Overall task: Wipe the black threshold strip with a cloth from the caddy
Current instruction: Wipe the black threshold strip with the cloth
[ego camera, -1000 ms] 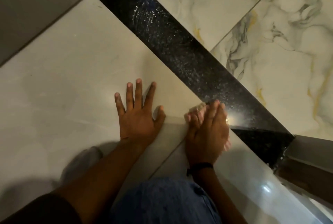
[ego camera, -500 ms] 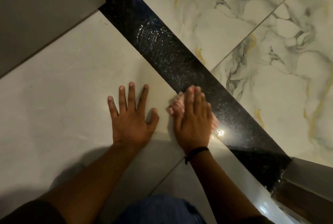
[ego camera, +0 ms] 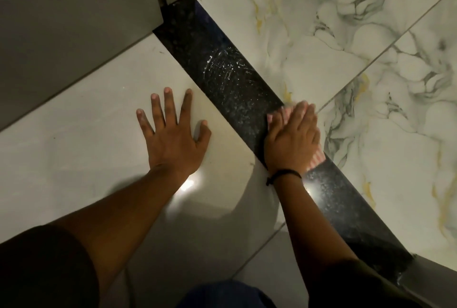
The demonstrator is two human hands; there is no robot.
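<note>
The black speckled threshold strip (ego camera: 222, 77) runs diagonally from the upper middle to the lower right, with wet smear marks on its upper part. My right hand (ego camera: 293, 139) lies flat on the strip's middle, pressing a pink-and-white cloth (ego camera: 316, 159) that peeks out under the palm and fingertips. A black band circles that wrist. My left hand (ego camera: 173, 134) rests flat with fingers spread on the pale tile left of the strip, holding nothing. The caddy is not in view.
White marble tiles with grey and gold veins (ego camera: 371, 60) lie right of the strip. A grey door frame (ego camera: 74, 23) stands at the upper left and another frame (ego camera: 430, 275) at the lower right. My blue-clad knee (ego camera: 222, 294) is at the bottom edge.
My right hand has slid the cloth across the strip, from its left edge to its right edge by the marble. The view has shifted, showing more of the strip's far end. My left hand stays planted.
</note>
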